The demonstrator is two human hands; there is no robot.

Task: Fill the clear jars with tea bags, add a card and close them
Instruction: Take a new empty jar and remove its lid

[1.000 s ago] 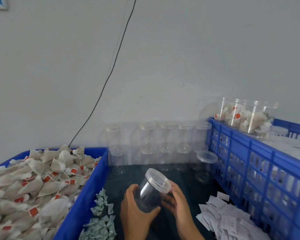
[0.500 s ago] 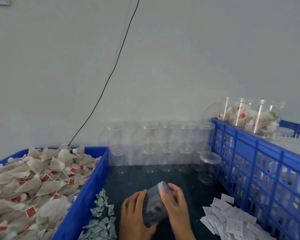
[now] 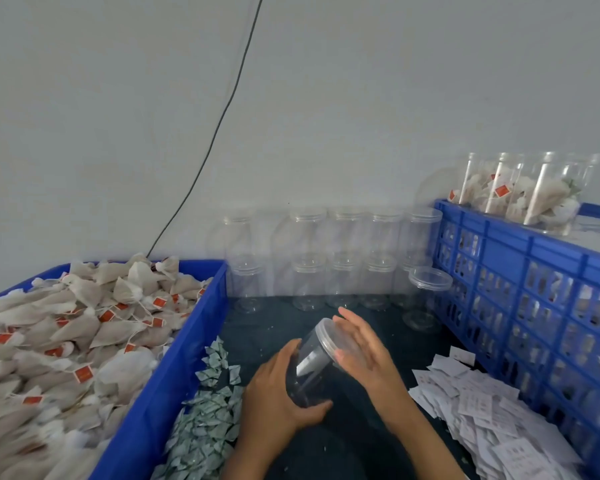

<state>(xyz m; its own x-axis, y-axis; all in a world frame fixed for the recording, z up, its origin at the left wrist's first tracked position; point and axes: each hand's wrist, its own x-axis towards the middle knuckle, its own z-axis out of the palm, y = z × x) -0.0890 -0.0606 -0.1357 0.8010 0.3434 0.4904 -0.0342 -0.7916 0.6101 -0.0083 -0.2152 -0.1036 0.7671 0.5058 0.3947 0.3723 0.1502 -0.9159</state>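
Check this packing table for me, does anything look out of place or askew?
Only one thing: a lone empty jar stands forward of the stacked row by the blue crate. The held jar is tilted, but that is handling.

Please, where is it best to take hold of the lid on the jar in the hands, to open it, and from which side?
Probably by its ribbed rim. The clear jar lies tilted in the left hand, its lid facing up and right. The right hand already lies over the lid's face, so curl the fingers round the rim from that upper-right side and twist.
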